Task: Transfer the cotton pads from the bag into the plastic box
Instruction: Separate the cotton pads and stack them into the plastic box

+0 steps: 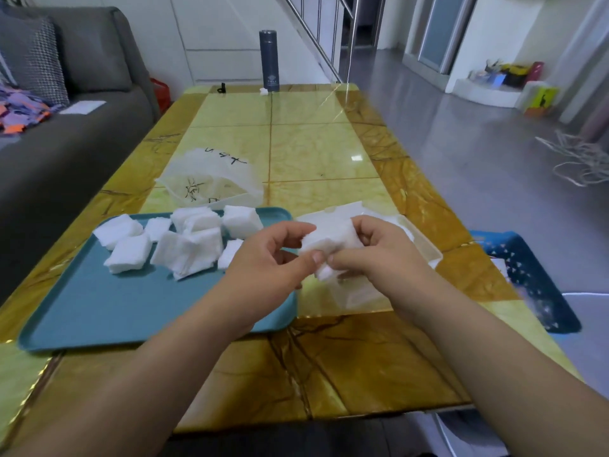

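Observation:
Both hands hold one stack of white cotton pads [333, 240] just above the clear plastic box [425, 249] at the table's middle right. My left hand [273, 262] pinches the stack's left side, and my right hand [379, 249] grips its right side with curled fingers. Several more cotton pad stacks [184, 242] lie on the far half of a teal tray [115, 308]. The translucent bag [211, 179] with black writing lies behind the tray; what is inside it is unclear.
A dark flask [269, 61] and a small white scrap [263, 91] stand at the table's far end. A grey sofa [75, 120] runs along the left. A blue perforated stool or basket [527, 278] sits beside the table's right edge.

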Motion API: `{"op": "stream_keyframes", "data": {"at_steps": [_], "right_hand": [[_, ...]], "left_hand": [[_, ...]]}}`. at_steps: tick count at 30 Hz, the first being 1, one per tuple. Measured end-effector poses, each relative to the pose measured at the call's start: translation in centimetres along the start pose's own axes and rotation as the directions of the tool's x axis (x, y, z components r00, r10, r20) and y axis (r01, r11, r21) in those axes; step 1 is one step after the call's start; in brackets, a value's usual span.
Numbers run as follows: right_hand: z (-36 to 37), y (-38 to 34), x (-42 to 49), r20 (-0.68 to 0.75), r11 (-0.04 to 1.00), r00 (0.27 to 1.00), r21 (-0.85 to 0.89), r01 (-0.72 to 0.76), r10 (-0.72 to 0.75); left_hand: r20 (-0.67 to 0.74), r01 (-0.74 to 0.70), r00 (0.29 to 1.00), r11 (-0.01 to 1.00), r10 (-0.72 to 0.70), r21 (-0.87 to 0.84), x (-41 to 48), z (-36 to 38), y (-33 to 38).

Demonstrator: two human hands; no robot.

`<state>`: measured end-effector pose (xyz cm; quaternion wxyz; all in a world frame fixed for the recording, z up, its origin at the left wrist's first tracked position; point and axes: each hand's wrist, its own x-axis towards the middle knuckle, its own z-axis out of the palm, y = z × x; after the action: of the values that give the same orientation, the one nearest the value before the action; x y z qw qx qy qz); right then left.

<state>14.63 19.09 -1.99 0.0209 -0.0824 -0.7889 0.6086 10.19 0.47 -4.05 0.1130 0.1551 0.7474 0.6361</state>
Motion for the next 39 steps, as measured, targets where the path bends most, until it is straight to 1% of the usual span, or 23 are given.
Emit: {"op": "stream_keyframes", "data": {"at_steps": [2,4,6,8,11,13,17,24,26,27,29,33,35,37,39], "right_hand": [[-1.7,-0.1,-0.1,-0.085,1.000,0.996,-0.012,0.011,-0.012],[-3.5,-0.6,-0.2,-0.197,0.999,0.980,-0.036,0.016,-0.023],[-4.8,-0.9,-0.4,-0.250,0.992,0.968,-0.125,0.001,-0.033],[-4.9,-0.6,-0.4,-0.217,0.962,0.976,-0.270,-0.032,-0.028],[-3.6,0.0,-0.3,-0.111,0.887,0.993,-0.454,-0.087,0.040],[-3.1,0.1,0.1,-0.074,0.849,0.993,-0.516,-0.114,0.089],[-2.5,0.3,0.6,-0.124,0.824,0.990,-0.552,-0.131,0.074],[-0.5,-1.0,0.5,-0.141,0.575,0.978,-0.792,-0.206,0.157],[-0.2,-1.5,0.2,-0.132,0.502,0.980,-0.844,-0.189,0.146],[-0.3,-1.6,0.1,-0.117,0.482,0.984,-0.859,-0.170,0.137],[-0.6,-1.6,-0.2,-0.085,0.493,0.988,-0.859,-0.139,0.131],[-0.2,-1.0,-0.3,-0.055,0.525,0.987,-0.841,-0.127,0.152],[0.5,-0.7,0.2,-0.057,0.522,0.987,-0.844,-0.128,0.150],[0.7,-0.6,0.6,-0.075,0.525,0.984,-0.838,-0.150,0.161],[0.6,-1.1,0.3,-0.088,0.490,0.983,-0.858,-0.156,0.159]], "left_hand": [[-0.034,0.004,0.999,0.996,-0.001,0.091,0.3,1.4,0.0],[-0.073,0.001,0.997,0.973,0.016,0.231,0.3,2.4,-0.2],[-0.074,0.003,0.997,0.955,0.020,0.298,0.1,3.0,-0.4],[-0.071,0.036,0.997,0.949,-0.014,0.313,-0.1,3.3,-0.5],[-0.065,0.057,0.997,0.938,-0.037,0.343,-0.5,3.5,-0.6],[-0.060,0.053,0.998,0.938,-0.035,0.342,-0.6,3.5,-0.8],[-0.054,0.081,0.996,0.957,-0.069,0.280,-0.6,3.7,-1.0],[-0.063,0.077,0.996,0.968,-0.063,0.238,-0.6,3.9,-1.0],[-0.067,0.087,0.995,0.968,-0.073,0.236,-0.7,3.8,-1.1],[-0.067,0.095,0.994,0.968,-0.081,0.233,-0.7,3.8,-1.1],[-0.062,0.106,0.994,0.970,-0.095,0.217,-0.7,3.7,-1.2],[-0.064,0.121,0.992,0.968,-0.109,0.218,-0.8,3.8,-1.3],[-0.062,0.112,0.993,0.966,-0.100,0.233,-0.8,3.8,-1.4],[-0.043,0.135,0.991,0.961,-0.128,0.240,-0.7,3.4,-1.4],[-0.050,0.109,0.994,0.940,-0.098,0.325,-0.5,2.2,-1.2]]}}
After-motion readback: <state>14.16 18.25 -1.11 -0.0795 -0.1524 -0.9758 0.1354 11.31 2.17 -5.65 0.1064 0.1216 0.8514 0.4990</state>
